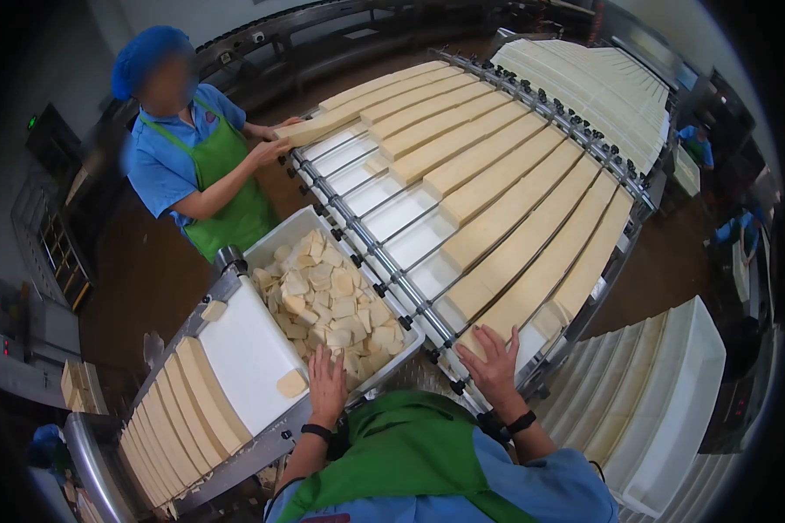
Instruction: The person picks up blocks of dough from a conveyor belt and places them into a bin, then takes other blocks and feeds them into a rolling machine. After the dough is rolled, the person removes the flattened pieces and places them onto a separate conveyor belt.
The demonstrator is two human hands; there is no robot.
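Long pale slabs (506,227) lie side by side in lanes between thin metal rods on a white conveyor. My right hand (494,364) rests with its fingers spread on the near end of one slab, close to the conveyor's front rail. My left hand (327,392) is over the near edge of a white bin (412,342) full of pale cut pieces (323,301); its fingers are apart and I see nothing held in it. Just left of that hand, a loose piece (291,383) lies on a second white belt (244,349).
A co-worker (214,157) at the far left holds a slab's end. Thin strips (179,418) lie on the lower-left belt. Stacked white trays (663,401) stand at the right. A metal rail (379,254) with black knobs runs between bin and conveyor.
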